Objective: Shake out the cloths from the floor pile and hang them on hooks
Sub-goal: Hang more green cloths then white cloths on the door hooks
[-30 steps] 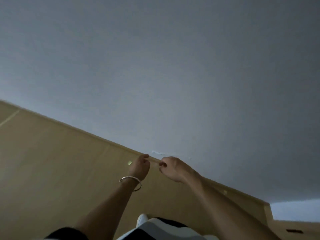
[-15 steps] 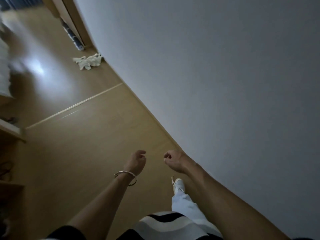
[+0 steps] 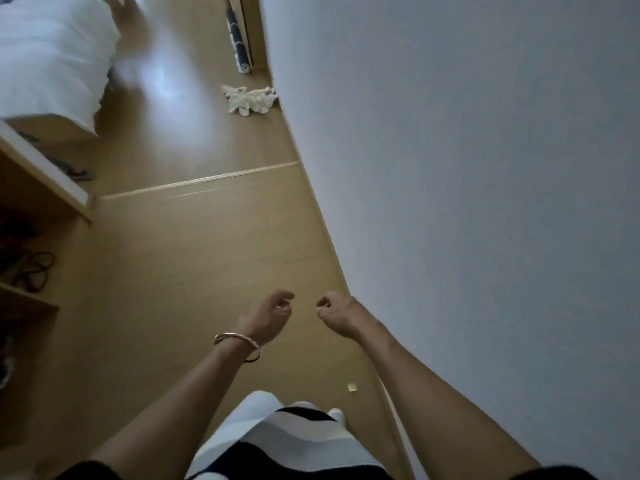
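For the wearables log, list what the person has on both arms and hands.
Both forearms are bare up to dark short sleeves at the bottom edge of the view. The wrist of the left hand carries a thin metal bangle with a thin dark cord beside it. The right hand and its wrist carry nothing. No gloves; rings are too small to tell.

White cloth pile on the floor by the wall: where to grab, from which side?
Probably pinch a raised fold on top of the cloth pile, coming from above on the open-floor side; it lies crumpled at the foot of the wall, which blocks the other side.
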### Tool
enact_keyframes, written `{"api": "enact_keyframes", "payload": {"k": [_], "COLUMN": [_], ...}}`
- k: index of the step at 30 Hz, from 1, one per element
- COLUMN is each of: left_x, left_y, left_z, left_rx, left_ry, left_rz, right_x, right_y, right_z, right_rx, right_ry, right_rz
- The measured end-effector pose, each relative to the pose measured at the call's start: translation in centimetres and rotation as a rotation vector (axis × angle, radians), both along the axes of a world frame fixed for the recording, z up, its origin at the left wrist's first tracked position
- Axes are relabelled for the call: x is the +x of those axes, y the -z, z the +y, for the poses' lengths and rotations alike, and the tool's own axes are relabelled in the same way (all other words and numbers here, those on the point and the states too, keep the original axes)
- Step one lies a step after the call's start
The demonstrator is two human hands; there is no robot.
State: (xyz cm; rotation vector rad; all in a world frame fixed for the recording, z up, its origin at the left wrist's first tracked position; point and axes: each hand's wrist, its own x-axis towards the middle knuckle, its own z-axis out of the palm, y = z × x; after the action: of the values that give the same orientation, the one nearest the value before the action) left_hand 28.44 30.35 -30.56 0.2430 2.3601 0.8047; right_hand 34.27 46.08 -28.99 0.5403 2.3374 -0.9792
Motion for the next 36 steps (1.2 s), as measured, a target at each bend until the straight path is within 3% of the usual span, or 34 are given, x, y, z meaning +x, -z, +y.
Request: {"api": "enact_keyframes", "payload": {"k": [9,21,36], "left_x": [-11.5,-32.6,-49.2], "left_y": [0.6,2.3,2.0], "left_z": [-6.0,-7.1,-6.1], "left_rx": [0.001,0.024,-0.019], "left_ry": [-0.261,-0.174,-0.202], "left_rz": [-0.018,-0.107,-0.092], "right_x": [-14.7,-35.2,-53.6], "right_y": [1.0,0.1,1.7], "right_z": [-6.3,-6.2,-5.6], "right_rx": [0.025,0.091,0.048], "right_ry": [-0.421,-0.238,-0.343], "right_rz": [-0.035,-0.067,-0.085]}}
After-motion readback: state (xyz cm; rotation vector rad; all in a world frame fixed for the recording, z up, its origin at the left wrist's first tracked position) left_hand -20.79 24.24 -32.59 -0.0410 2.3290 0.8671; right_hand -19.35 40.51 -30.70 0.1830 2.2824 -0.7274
